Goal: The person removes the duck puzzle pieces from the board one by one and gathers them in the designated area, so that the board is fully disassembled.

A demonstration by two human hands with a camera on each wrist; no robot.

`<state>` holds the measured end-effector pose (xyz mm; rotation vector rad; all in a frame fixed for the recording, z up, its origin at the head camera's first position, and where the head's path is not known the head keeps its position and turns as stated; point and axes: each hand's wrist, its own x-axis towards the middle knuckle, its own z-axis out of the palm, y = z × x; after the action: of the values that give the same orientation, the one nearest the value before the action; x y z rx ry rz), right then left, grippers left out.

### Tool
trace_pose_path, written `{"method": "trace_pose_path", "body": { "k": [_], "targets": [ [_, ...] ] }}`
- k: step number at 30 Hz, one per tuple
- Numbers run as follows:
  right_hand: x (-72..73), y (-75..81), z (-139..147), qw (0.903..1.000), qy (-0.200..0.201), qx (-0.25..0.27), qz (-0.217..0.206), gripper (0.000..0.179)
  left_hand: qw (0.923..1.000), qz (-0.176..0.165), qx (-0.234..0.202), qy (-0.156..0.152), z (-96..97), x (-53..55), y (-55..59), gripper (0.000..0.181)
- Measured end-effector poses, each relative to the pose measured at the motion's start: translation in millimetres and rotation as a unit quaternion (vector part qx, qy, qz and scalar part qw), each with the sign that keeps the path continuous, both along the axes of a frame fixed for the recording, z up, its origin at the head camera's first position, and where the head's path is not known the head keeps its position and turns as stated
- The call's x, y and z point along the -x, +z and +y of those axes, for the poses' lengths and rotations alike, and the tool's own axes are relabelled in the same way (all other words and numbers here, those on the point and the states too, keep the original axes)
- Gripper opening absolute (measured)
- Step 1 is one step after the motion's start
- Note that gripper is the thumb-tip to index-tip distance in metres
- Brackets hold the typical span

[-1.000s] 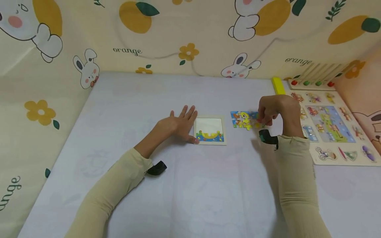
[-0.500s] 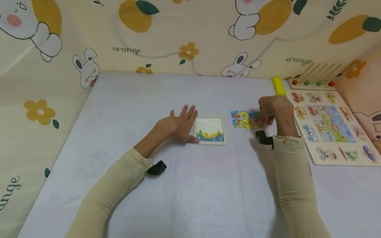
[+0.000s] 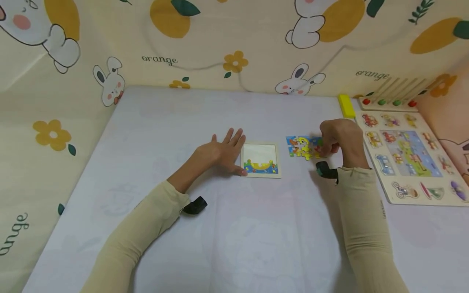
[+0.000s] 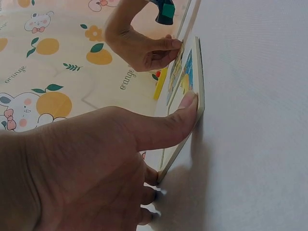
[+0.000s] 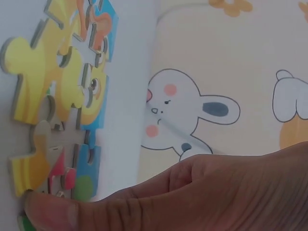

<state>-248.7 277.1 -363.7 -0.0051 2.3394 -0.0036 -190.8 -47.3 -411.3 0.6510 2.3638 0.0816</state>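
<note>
Beige fabric sleeves [image 3: 133, 236] reach in from the near side of a white-covered bench [image 3: 256, 244], each with a small black device [image 3: 195, 206] at the cuff.

Past the left cuff, the left hand [image 3: 221, 156] lies spread, its fingers straight and fanned apart. Its thumb rests on the near left corner of a square, pale frame [image 3: 279, 160], and the left wrist view shows a fingertip at the frame's edge as well. A joined strip [image 3: 261, 167] of yellow and blue puzzle, with touches of green, fills the near part of the frame; the white base shows behind it.

To the right of the frame, and apart from it, loose puzzle pieces [image 3: 303, 147] sit close together on the bench, mostly yellow and blue, one bearing a cartoon eye. The right hand [image 3: 338, 132] bends down over their right end, fingers curled and thumb tip touching there; whether it pinches a piece I cannot tell.

Farther right, a picture board [image 3: 421, 201] runs back along the bench, small pictures bordering a central scene. Beyond stand a yellow block [image 3: 346, 106] and a slatted wooden rack [image 3: 388, 107] with red and green balls. Behind everything hangs cream cloth [image 3: 205, 40] printed with rabbits and oranges.
</note>
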Motion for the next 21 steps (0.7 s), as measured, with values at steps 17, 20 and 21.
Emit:
{"method": "trace_pose_path", "body": {
  "k": [17, 20, 21],
  "targets": [
    [-14.6, 24.5, -36, 0.9735, 0.166, 0.142, 0.069, 0.021, 0.9999, -0.002, 0.012, -0.004, 2.2, -0.2, 2.8, 0.119],
    [-20.4, 25.6, -60, 0.9544, 0.213, 0.191, 0.087, 0.025, 0.9999, -0.002, 0.017, -0.001, 2.3, 0.4, 2.1, 0.118],
    [-22.6, 24.8, -68, 0.9485, 0.224, 0.206, 0.087, 0.026, 0.9999, -0.002, 0.016, 0.000, 2.3, 0.6, 1.6, 0.118]
  ]
}}
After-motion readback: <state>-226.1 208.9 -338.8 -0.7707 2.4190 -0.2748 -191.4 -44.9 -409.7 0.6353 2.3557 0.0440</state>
